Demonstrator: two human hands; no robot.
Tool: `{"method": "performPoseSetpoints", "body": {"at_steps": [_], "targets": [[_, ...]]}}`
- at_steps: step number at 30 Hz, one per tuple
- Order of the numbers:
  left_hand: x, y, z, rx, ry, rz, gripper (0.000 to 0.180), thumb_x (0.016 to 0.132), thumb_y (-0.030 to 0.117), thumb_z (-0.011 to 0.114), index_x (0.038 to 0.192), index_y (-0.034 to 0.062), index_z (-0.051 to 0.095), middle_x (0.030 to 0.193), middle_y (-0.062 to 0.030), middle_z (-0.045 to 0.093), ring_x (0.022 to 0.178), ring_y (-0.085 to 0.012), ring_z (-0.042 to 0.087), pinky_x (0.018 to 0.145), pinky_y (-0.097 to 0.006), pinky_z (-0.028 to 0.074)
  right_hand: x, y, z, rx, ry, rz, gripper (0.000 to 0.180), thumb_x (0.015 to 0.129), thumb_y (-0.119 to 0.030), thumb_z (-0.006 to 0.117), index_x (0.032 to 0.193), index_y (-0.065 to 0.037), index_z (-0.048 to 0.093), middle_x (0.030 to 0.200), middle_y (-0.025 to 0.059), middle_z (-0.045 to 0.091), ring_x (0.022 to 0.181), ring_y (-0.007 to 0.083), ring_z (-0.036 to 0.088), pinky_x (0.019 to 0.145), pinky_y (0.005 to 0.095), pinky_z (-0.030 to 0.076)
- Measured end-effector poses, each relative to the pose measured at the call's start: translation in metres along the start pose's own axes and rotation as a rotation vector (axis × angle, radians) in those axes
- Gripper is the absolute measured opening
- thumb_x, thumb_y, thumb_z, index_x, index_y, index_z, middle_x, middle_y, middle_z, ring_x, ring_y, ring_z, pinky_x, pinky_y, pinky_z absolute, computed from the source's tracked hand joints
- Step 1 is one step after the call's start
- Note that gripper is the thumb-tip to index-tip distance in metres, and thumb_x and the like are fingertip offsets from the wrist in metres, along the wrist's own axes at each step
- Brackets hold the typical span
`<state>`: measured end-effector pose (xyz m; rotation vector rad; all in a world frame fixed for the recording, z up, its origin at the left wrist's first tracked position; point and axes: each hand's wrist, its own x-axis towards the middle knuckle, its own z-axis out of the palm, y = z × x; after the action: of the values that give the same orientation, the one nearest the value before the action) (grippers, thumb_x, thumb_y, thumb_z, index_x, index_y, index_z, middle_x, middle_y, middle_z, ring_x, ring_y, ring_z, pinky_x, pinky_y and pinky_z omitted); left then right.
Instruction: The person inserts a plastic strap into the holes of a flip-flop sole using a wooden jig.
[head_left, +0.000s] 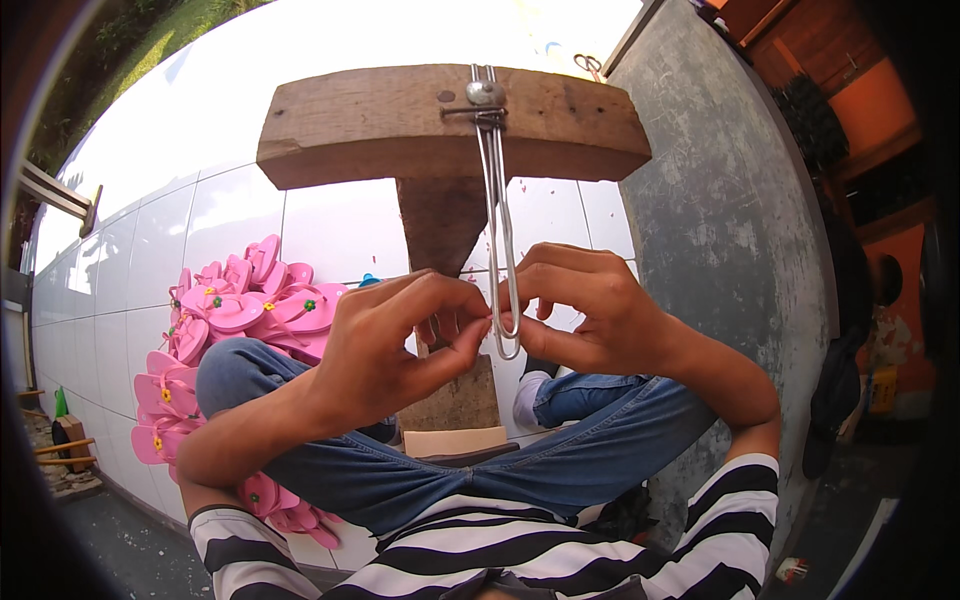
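Observation:
A bent metal wire (499,200) hangs as a long narrow loop from the wooden T-shaped stand (360,115), where a round-headed fastener (485,93) and a nail (460,110) hold it. At the low end of the loop my two hands meet, thumbs and forefingers pinched. My left hand (395,335) is just left of the wire, its fingertips closed on something too small to make out. My right hand (580,300) has its fingertips at the wire's lower bend, partly behind it. Whether they grip the wire or a small piece there, I cannot tell.
Many pink flip-flops (230,310) with small flower ornaments lie piled on the white tiled floor (140,240) at left. A blue object (369,280) shows behind my left hand. Scissors (588,66) lie at the far right. A worn grey surface (720,240) runs along the right.

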<state>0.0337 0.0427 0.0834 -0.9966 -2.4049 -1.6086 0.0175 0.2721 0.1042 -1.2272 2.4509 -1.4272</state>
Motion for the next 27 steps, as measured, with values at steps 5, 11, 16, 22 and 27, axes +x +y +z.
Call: {"method": "performPoseSetpoints", "body": {"at_steps": [5,11,16,22,27], "targets": [[-0.0008,-0.0009,0.0005,0.009,0.006,0.018,0.018,0.079,0.001,0.077,0.094,0.0039,0.067,0.082,-0.0048,0.069,0.068,-0.0125,0.068,0.053,-0.025,0.051,0.0002,-0.0007,0.0,0.059,-0.007,0.031,0.015,0.077,0.0,0.07,0.092,0.0,0.069,0.084,0.0098,0.067,0.074,0.0172,0.066,0.057,0.0278,0.053],[-0.0001,-0.0003,-0.0001,0.005,0.004,0.014,0.019,0.079,0.0,0.077,0.094,0.0038,0.066,0.081,-0.0048,0.068,0.066,-0.0122,0.066,0.053,-0.025,0.051,-0.0004,0.0007,0.0015,0.07,0.016,0.037,0.018,0.074,0.002,0.071,0.091,-0.001,0.069,0.086,0.0087,0.068,0.076,0.0167,0.067,0.057,0.0269,0.054],[-0.0004,-0.0011,0.0003,0.015,0.014,0.041,0.019,0.079,0.0,0.076,0.094,0.0039,0.067,0.081,-0.005,0.067,0.066,-0.0125,0.066,0.053,-0.025,0.05,-0.0005,0.0011,-0.0002,0.058,0.008,0.012,0.018,0.076,0.0,0.072,0.093,-0.002,0.069,0.087,0.0075,0.068,0.077,0.0161,0.067,0.058,0.0265,0.055],[0.0014,0.0029,-0.0034,-0.04,-0.055,-0.018,0.015,0.08,0.002,0.076,0.092,0.0018,0.066,0.083,-0.0079,0.07,0.07,-0.0141,0.068,0.059,-0.027,0.052,-0.0003,0.0006,0.0003,0.037,0.015,-0.013,0.023,0.071,0.004,0.071,0.092,-0.002,0.069,0.086,0.0081,0.068,0.077,0.0163,0.067,0.056,0.0257,0.055],[0.0011,0.0012,-0.0031,-0.092,-0.053,-0.033,0.014,0.081,0.002,0.075,0.093,0.0012,0.066,0.083,-0.0081,0.07,0.07,-0.0135,0.068,0.059,-0.026,0.051,-0.0009,-0.0014,-0.0007,0.054,0.0,0.013,0.014,0.083,-0.005,0.074,0.095,-0.004,0.067,0.088,0.0059,0.067,0.077,0.0151,0.067,0.06,0.0274,0.055]]}}
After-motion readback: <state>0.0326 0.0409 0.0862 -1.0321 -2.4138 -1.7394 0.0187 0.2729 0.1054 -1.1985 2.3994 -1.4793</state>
